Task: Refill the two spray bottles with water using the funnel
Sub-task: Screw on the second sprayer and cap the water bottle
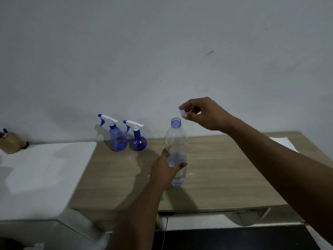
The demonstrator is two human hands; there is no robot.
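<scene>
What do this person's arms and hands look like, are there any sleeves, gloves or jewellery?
The left hand and right hand are bare, with no gloves. No watch, bracelet or ring can be made out. The left forearm and right forearm are uncovered too, with no sleeve in view as far as the picture's edge, and no markings or cables.

Spray bottles (118, 139) blue, white triggers; water bottle (175, 141) clear; desk (225, 168) wood-grain.

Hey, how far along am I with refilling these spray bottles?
Done: the water bottle is uncapped. In hand: your left hand grips it, your right hand pinches its cap. Left: the cone-shaped spray bottle and the round spray bottle have trigger heads on; no funnel in view.
</scene>
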